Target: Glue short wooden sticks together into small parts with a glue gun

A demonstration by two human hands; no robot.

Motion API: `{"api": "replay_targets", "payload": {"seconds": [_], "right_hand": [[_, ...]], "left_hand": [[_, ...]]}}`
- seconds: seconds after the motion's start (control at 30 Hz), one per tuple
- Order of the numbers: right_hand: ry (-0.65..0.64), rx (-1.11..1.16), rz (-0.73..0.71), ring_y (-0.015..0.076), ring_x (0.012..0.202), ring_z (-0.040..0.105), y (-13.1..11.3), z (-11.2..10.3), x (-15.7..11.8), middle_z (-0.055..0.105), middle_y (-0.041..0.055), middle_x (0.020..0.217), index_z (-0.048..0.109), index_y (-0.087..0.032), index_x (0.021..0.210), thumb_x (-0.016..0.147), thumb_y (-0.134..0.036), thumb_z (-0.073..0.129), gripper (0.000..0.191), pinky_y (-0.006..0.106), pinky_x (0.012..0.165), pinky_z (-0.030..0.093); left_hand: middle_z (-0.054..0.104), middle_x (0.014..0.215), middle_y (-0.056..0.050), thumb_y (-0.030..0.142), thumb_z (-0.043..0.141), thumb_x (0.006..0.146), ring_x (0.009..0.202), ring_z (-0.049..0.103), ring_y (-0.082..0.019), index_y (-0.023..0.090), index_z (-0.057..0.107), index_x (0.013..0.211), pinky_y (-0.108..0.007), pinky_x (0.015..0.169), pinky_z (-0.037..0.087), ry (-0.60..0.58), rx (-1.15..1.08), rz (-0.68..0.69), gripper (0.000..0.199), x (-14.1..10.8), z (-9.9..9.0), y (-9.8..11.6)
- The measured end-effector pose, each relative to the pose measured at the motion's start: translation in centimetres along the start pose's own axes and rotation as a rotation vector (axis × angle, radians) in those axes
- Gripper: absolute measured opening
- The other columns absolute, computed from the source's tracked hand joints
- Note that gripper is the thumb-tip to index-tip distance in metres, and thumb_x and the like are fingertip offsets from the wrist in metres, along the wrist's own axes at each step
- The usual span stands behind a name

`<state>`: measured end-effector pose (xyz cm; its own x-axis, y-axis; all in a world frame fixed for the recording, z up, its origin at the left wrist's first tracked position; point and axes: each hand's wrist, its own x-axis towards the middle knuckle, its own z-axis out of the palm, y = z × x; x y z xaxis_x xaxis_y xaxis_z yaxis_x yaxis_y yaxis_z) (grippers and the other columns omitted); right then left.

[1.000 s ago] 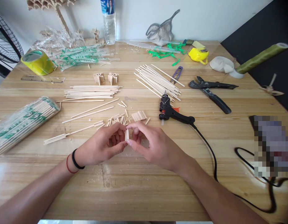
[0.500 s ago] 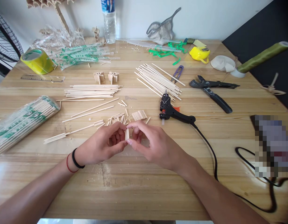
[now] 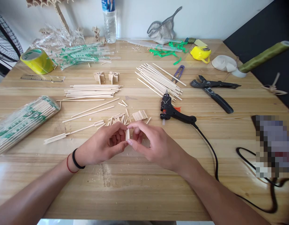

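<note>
Between my two hands is a small bundle of short wooden sticks (image 3: 127, 134), held upright by its ends. My left hand (image 3: 109, 140) pinches it from the left with thumb and forefinger. My right hand (image 3: 149, 139) pinches the same bundle from the right, its fingertips touching those of the left. Just beyond the hands lie loose cut stick pieces (image 3: 117, 119) and a flat row of short sticks (image 3: 139, 115). Long wooden sticks (image 3: 92, 91) are stacked farther back, and a longer stick assembly (image 3: 74, 132) rests left of my left hand.
Right of centre lies a black glue gun (image 3: 167, 107), its cord trailing right. Black cutters (image 3: 212, 86), purple snips (image 3: 178, 73) and another stick pile (image 3: 158, 81) are behind it. At left are bagged sticks (image 3: 24, 122), a ruler (image 3: 42, 78) and yellow tape (image 3: 37, 61).
</note>
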<state>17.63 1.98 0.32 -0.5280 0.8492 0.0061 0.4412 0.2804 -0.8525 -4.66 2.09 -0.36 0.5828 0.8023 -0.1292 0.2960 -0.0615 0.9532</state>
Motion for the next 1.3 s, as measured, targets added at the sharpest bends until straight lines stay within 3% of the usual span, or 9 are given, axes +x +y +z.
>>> {"api": "replay_targets", "payload": {"seconds": [0.6, 0.97, 1.3], "right_hand": [[-0.001, -0.003, 0.002, 0.0175, 0.075, 0.065, -0.01, 0.02, 0.14, 0.065, -0.0002, 0.083, 0.062, -0.019, 0.124, 0.097, -0.026, 0.063, 0.028, 0.031, 0.072, 0.052], [-0.002, 0.02, -0.01, 0.0168, 0.074, 0.064, 0.14, 0.15, 0.05, 0.064, -0.0009, 0.082, 0.062, -0.02, 0.121, 0.097, -0.027, 0.063, 0.025, 0.03, 0.071, 0.051], [0.0, 0.043, -0.005, 0.0171, 0.075, 0.064, -0.01, 0.12, 0.05, 0.065, -0.0003, 0.082, 0.062, -0.019, 0.12, 0.097, -0.029, 0.063, 0.025, 0.03, 0.072, 0.051]], "left_hand": [[0.061, 0.079, 0.002, 0.026, 0.065, 0.097, 0.065, 0.053, -0.01, 0.016, 0.059, 0.112, -0.021, 0.06, 0.047, -0.003, -0.009, -0.008, 0.018, 0.17, -0.06, -0.14], [0.064, 0.084, -0.001, 0.024, 0.066, 0.096, 0.066, 0.053, -0.011, 0.017, 0.058, 0.112, -0.022, 0.06, 0.046, -0.032, -0.022, -0.005, 0.018, -0.06, -0.21, 0.12], [0.066, 0.087, -0.003, 0.029, 0.066, 0.097, 0.075, 0.062, -0.016, 0.019, 0.06, 0.115, -0.026, 0.069, 0.052, -0.018, -0.076, -0.002, 0.022, -0.15, -0.3, -0.24]]}}
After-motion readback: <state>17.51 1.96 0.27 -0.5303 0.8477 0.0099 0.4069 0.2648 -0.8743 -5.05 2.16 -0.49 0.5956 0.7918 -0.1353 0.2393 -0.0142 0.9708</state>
